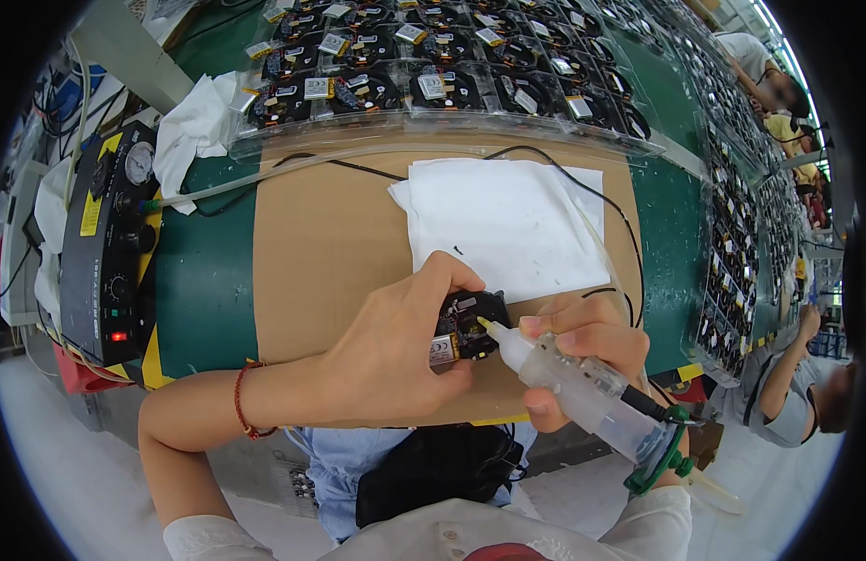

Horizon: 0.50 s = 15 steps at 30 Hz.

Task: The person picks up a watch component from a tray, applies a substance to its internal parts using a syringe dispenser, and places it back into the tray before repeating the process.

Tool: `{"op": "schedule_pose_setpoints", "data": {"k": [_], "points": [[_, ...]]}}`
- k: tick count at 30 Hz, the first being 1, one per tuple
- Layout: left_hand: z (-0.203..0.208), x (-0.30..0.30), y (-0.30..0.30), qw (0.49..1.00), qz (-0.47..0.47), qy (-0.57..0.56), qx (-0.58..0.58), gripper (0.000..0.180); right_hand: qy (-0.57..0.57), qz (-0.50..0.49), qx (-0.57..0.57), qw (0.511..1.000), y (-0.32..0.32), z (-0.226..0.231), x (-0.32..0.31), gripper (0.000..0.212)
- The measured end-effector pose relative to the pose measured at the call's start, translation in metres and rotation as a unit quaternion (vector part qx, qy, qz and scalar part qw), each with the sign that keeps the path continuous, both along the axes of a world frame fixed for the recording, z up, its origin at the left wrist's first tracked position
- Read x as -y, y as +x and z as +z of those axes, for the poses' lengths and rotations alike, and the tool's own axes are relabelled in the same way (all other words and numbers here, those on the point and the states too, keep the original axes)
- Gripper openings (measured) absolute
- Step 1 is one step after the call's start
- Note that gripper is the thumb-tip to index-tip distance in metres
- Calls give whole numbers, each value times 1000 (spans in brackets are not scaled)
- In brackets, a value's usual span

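Observation:
My left hand (396, 346) grips a small black electronic assembly (471, 323) by its edges, thumb below and fingers above. A silver battery with a white label (443, 350) shows at its lower left. In my right hand (592, 341) is a clear dispensing syringe (583, 397) with a green cap, held like a pen and slanting up to the left. Its yellow tip (485, 323) is at the face of the assembly; whether it touches, I cannot tell. Both hands are over the front of a brown cardboard sheet (330, 234).
White cloths (508, 224) lie behind my hands. Clear trays of similar black assemblies (442, 84) fill the back and right (732, 252). A black dispenser box with a gauge (110, 243) stands left; its hose (311, 165) and a black cable (629, 224) cross the table. People sit at right.

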State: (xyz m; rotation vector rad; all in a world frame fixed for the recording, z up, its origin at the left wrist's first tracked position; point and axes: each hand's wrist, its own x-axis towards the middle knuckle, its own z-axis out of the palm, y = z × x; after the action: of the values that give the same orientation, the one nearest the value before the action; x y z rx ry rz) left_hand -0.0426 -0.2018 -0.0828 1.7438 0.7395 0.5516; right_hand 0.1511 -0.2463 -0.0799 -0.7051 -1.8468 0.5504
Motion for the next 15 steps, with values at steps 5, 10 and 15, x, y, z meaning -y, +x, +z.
{"op": "schedule_pose_setpoints", "data": {"k": [5, 10, 15], "points": [[1, -1, 1, 1000, -11, 8, -3, 47, -26, -12, -29, 999, 0, 0, 3, 52], [0, 0, 1, 1000, -7, 17, -2, 48, -21, -5, -37, 999, 1, -2, 2, 51], [-1, 0, 0, 1000, -6, 22, -11, 48, -28, -4, -36, 999, 2, -1, 2, 50]]}}
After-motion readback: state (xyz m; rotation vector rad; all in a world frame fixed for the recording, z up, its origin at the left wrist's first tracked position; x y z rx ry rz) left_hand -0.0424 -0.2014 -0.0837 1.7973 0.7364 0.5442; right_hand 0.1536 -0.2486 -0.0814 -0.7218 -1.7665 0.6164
